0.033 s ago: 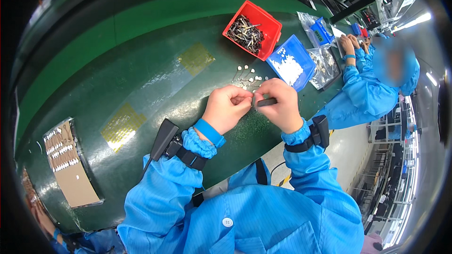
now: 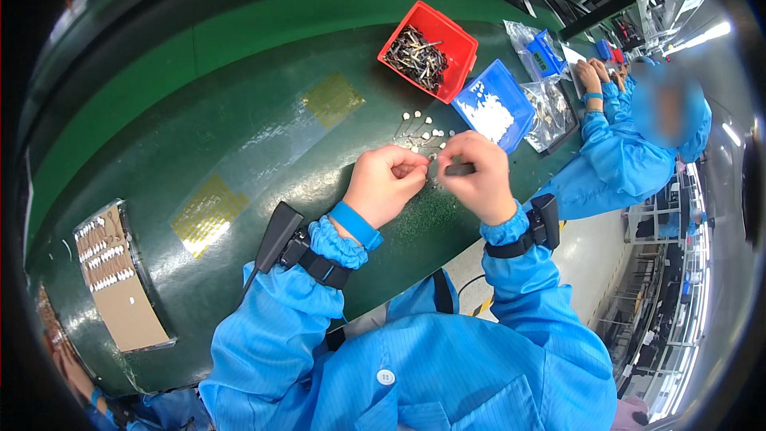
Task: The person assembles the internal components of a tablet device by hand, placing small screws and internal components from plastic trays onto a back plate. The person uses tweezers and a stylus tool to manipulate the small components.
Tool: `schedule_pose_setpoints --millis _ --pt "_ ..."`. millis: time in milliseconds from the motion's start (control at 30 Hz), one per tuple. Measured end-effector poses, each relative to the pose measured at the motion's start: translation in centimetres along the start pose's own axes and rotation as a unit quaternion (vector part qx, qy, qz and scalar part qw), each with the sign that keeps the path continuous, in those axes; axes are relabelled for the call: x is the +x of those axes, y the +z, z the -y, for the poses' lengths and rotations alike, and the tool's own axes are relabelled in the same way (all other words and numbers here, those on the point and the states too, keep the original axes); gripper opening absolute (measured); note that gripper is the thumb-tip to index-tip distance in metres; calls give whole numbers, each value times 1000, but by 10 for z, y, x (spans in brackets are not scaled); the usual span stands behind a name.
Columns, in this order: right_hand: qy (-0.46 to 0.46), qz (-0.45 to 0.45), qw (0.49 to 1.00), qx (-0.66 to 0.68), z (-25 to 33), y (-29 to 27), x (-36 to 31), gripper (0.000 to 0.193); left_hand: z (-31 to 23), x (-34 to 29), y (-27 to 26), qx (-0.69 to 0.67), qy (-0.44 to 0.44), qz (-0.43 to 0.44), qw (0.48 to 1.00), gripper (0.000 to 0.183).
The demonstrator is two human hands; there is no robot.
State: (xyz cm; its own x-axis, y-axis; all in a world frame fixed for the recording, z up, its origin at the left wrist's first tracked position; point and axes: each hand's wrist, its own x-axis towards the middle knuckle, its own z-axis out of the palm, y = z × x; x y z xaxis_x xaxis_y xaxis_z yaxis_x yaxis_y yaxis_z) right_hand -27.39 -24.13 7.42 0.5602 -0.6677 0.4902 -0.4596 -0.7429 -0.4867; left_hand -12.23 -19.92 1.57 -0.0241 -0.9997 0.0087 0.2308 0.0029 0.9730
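My left hand is closed in a pinch over the green tabletop, its fingertips hiding whatever small thing they hold. Just right of it, my right hand grips a short dark tool, of which only a stubby end shows past the fingers. A narrow gap separates the two hands. Beyond the fingertips lie several small white-headed pieces with thin dark wires. A blue bin with small white pieces stands behind my right hand, beside a red bin of dark, narrow strip-like parts.
At the left lies a brown card carrying rows of white-tipped wired pieces. Yellow and clear tape covers part of the table. Clear plastic bags lie at the right, near a co-worker in blue. Another person's arm shows at lower left.
My right hand has shifted slightly to the right with the dark tool, widening the gap between the hands. The left hand looks unmoved.
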Motion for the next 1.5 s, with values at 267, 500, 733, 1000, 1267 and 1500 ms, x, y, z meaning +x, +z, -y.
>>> schedule_pose_setpoints --millis 267,500,733,1000,1267,1500 --pt "169 -68 926 -330 -56 -49 -7 14 1 1 -1 0 -7 -4 1000 13" --pt "205 -84 929 -296 -50 -53 -13 24 4 0 1 -2 5 -6 1000 15" --pt "71 42 996 28 5 -24 -15 33 0 -2 2 38 -20 27 999 15" --pt "6 69 997 22 -8 -12 -22 20 -9 -4 2 147 -6 81 986 13" --pt "42 91 994 -50 -24 -14 -24 20 -2 -6 5 208 79 17 975 13" --pt "29 132 988 -79 -25 -13 -15 18 5 -8 9 435 240 -16 868 6"
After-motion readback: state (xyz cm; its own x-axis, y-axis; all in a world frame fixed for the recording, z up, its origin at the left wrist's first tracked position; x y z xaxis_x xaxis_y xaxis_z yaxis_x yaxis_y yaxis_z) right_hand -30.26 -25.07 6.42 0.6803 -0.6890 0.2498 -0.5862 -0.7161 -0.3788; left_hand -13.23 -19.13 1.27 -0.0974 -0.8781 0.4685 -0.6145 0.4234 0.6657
